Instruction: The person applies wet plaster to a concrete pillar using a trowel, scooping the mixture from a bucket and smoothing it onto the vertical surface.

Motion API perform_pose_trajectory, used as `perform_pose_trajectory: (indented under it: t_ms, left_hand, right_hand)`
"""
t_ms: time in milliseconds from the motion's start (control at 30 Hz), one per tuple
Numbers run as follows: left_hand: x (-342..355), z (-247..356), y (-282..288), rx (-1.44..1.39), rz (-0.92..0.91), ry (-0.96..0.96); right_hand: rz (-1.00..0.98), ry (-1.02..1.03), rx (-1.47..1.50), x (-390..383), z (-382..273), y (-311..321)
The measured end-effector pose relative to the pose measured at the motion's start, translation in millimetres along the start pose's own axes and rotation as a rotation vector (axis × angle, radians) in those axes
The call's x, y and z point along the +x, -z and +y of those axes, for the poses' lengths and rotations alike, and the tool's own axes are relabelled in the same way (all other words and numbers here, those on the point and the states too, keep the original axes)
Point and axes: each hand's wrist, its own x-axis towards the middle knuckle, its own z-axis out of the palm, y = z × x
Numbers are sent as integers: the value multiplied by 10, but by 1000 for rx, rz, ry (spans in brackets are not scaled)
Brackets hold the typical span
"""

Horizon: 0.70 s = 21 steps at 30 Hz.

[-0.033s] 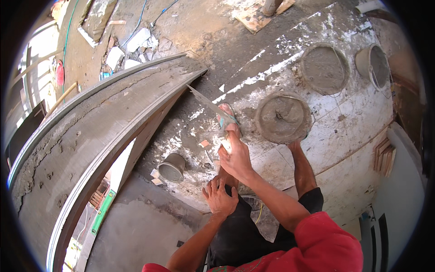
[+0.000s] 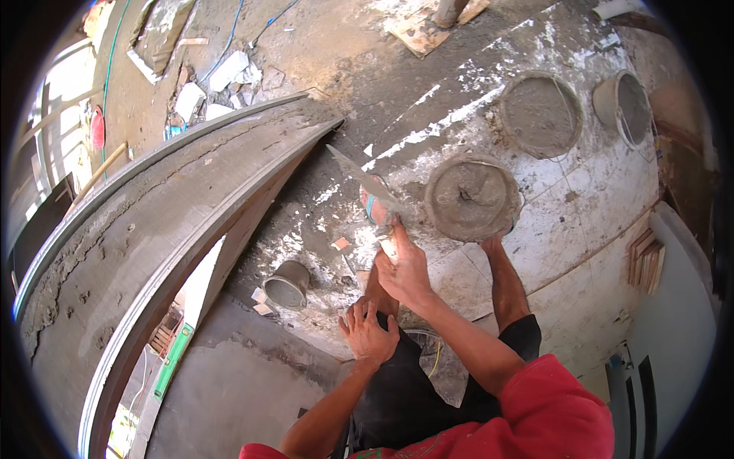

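My right hand (image 2: 405,271) is closed round the handle of a trowel (image 2: 359,171). Its thin, flat blade points up and left, over my sandalled foot (image 2: 374,208) and toward the tip of a long cement-covered ledge (image 2: 176,203). Nothing can be made out on the blade. My left hand (image 2: 370,334) lies on my knee with its fingers spread, holding nothing. Right of the trowel stands a round bucket (image 2: 430,196) of grey mortar with a hollow in its middle. Left of my knee is a smaller bucket (image 2: 293,268) with grey stuff in it.
Two more buckets stand at the upper right, one broad (image 2: 505,115) and one tilted (image 2: 604,99). A green spirit level (image 2: 174,359) leans below the ledge. Broken white pieces (image 2: 228,70) lie beyond it, and stacked tiles (image 2: 647,262) rest against the right wall.
The trowel blade is tilted slightly differently, and my right hand has shifted a little to the right and down. The whole view has drifted slightly; my left hand stays on my knee.
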Motion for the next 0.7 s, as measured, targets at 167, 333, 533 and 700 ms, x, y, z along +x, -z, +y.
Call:
perform_pose_trajectory:
  t_ms: [167, 333, 533, 700]
  left_hand:
    - [-63, 64, 0, -10, -1, -36]
    - [-66, 116, -73, 19, 8, -48]
    - [-81, 76, -119, 8, 76, -93]
    - [-90, 43, -90, -2, 87, -78]
  right_hand:
    - [106, -289, 8, -320, 442, 1152]
    - [76, -608, -248, -663, 979, 2044]
    - [16, -812, -191, -641, 1316, 2046]
    - [168, -333, -305, -608, 1286, 1756]
